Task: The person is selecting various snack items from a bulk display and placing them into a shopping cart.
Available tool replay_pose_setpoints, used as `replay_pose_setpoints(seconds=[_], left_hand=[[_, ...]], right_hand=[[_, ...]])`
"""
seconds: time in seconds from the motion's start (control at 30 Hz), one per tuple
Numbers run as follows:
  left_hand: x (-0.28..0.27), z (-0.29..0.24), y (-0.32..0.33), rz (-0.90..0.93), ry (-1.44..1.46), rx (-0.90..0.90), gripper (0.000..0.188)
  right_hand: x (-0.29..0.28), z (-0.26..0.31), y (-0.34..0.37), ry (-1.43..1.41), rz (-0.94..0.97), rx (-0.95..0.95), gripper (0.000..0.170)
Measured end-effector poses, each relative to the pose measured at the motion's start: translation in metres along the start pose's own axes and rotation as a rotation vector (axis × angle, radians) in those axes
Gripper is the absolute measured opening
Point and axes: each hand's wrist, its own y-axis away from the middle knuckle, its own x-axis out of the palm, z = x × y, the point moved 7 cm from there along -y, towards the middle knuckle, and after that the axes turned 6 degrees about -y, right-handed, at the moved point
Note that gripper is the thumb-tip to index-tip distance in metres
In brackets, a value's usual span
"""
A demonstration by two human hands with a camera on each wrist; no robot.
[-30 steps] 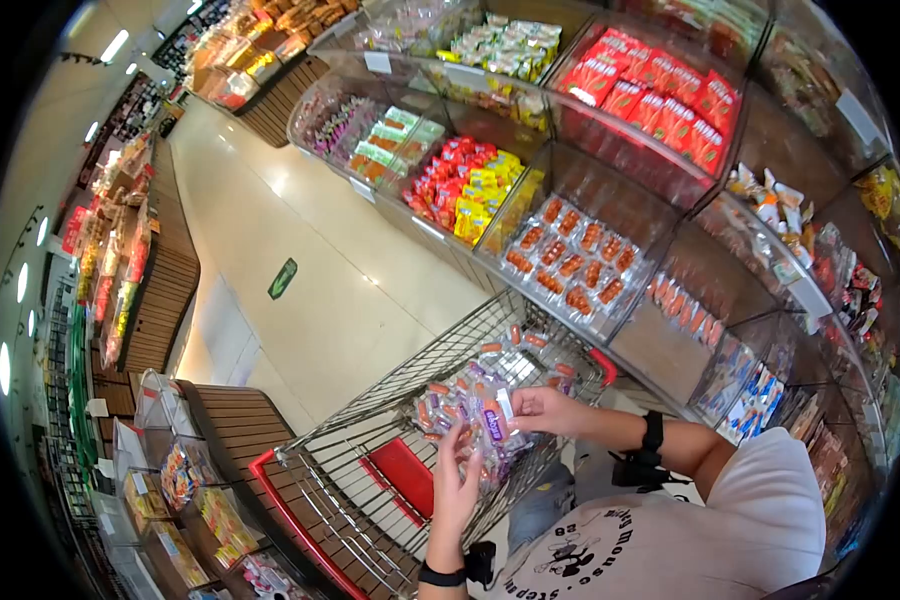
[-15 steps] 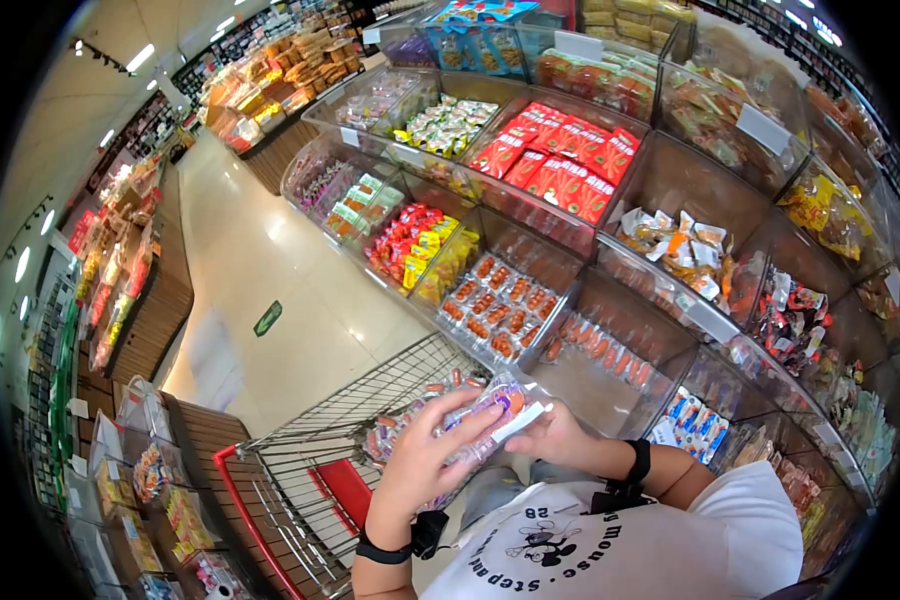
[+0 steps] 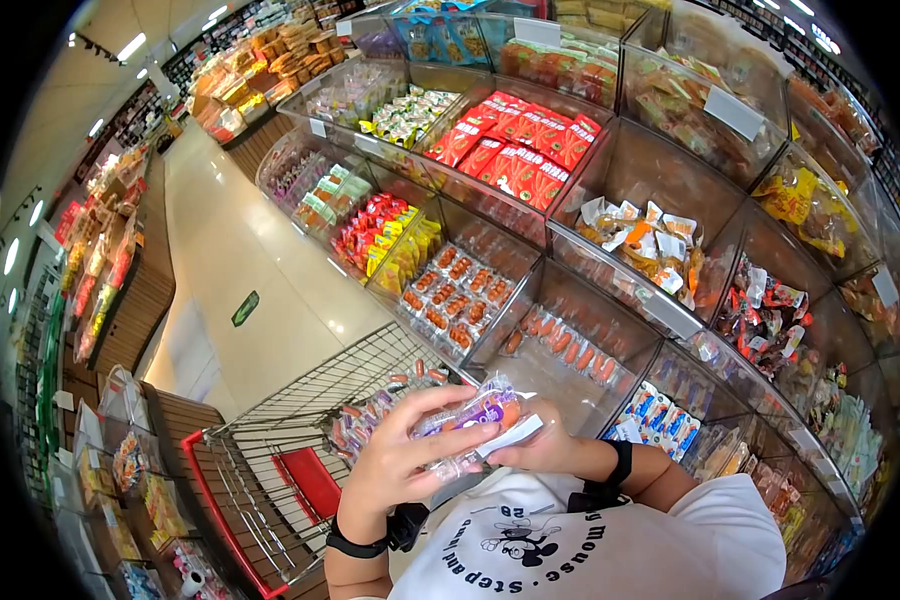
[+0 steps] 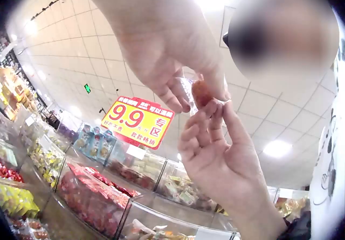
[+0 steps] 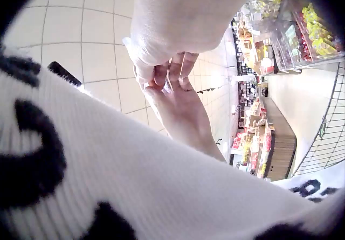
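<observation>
A clear plastic packet with a purple label (image 3: 488,408) and a white strip is held up in front of the chest, above the cart. In the left wrist view a reddish-brown sausage (image 4: 202,93) shows inside it. My left hand (image 3: 398,452) grips the packet from the left, its fingers across the front. On the other side my right hand (image 3: 548,443) pinches its lower right end by the white strip. Below, several similar packets (image 3: 355,430) lie in the wire shopping cart (image 3: 238,445), partly hidden behind my left hand.
Tiered clear bins surround the right side, with red packets (image 3: 515,150), small sausages on sticks (image 3: 455,300) and single sausages (image 3: 575,350). The cart's red handle (image 3: 210,510) is at lower left. A tiled aisle (image 3: 225,220) runs away beyond the cart.
Both hands have lifted the packet from over the cart toward the chest. The left fingers now lie across its front. The head view has swung up and right toward the bins.
</observation>
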Motion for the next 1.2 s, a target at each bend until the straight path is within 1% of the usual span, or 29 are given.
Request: replay_pose_setpoints(seconds=[0.1,0.17,0.2,0.27,0.3,0.33,0.37,0.43,0.47,0.57,0.6,0.7,0.73,0.8,0.83,0.87,0.9,0.97,1.0,1.03,1.1,1.2], left_hand=[[0.006,0.005,-0.004,-0.002,-0.013,-0.007,0.033],[0.009,0.009,-0.006,-0.006,-0.016,-0.031,0.032],[0.01,0.014,-0.006,-0.032,-0.021,-0.071,0.031],[0.015,0.029,-0.006,-0.078,-0.034,-0.145,0.029],[0.02,0.045,-0.003,-0.147,0.037,-0.229,0.027],[0.031,0.065,0.003,-0.214,0.11,-0.312,0.025],[0.043,0.085,0.009,-0.28,0.182,-0.394,0.024],[0.071,0.112,0.018,-0.299,0.084,-0.486,0.023],[0.084,0.126,0.024,-0.304,0.036,-0.532,0.024],[0.124,0.168,0.042,-0.329,0.062,-0.65,0.026],[0.138,0.186,0.051,-0.29,0.091,-0.698,0.026],[0.169,0.215,0.061,-0.119,0.102,-0.737,0.027],[0.182,0.226,0.066,0.006,0.039,-0.7,0.037],[0.202,0.237,0.073,0.089,0.087,-0.665,0.047],[0.21,0.241,0.075,0.128,0.109,-0.651,0.053],[0.215,0.247,0.077,0.154,0.103,-0.631,0.065],[0.216,0.251,0.078,0.116,0.163,-0.685,0.065],[0.215,0.258,0.081,0.035,0.281,-0.795,0.066],[0.211,0.258,0.084,0.015,0.283,-0.779,0.064],[0.207,0.261,0.091,-0.003,0.317,-0.829,0.063],[0.196,0.262,0.11,-0.043,0.385,-0.933,0.06],[0.17,0.263,0.153,-0.112,0.405,-1.075,0.057]], right_hand=[[-0.009,-0.006,0.002,-0.023,-0.043,0.022,0.027],[-0.016,-0.014,0.005,-0.014,-0.02,0.038,0.029],[-0.019,-0.019,0.006,-0.011,-0.008,0.045,0.03],[-0.027,-0.032,0.003,-0.11,-0.145,0.094,0.031],[-0.032,-0.039,0.0,-0.159,-0.218,0.116,0.032],[-0.038,-0.052,-0.002,-0.205,-0.301,0.219,0.031],[-0.047,-0.066,-0.001,-0.233,-0.381,0.279,0.029],[-0.065,-0.099,0.01,-0.294,-0.551,0.398,0.026],[-0.074,-0.111,0.014,-0.321,-0.608,0.405,0.022],[-0.106,-0.151,0.035,-0.39,-0.749,0.484,0.021],[-0.117,-0.166,0.043,-0.41,-0.79,0.492,0.022],[-0.148,-0.196,0.068,-0.311,-0.818,0.691,0.015],[-0.162,-0.206,0.075,-0.237,-0.85,0.677,0.015],[-0.19,-0.228,0.086,-0.128,-0.86,0.704,0.018],[-0.198,-0.231,0.087,-0.076,-0.861,0.721,0.019],[-0.209,-0.235,0.09,-0.036,-0.9,0.776,0.021],[-0.222,-0.241,0.094,0.023,-0.935,0.743,0.022],[-0.265,-0.274,0.112,0.146,-0.998,0.681,0.024],[-0.288,-0.3,0.128,0.159,-1.02,0.76,0.024],[-0.297,-0.298,0.128,0.208,-1.09,0.714,0.026],[-0.329,-0.325,0.138,0.452,-0.983,0.789,0.027],[-0.334,-0.319,0.122,0.48,-1.013,0.774,0.029]])
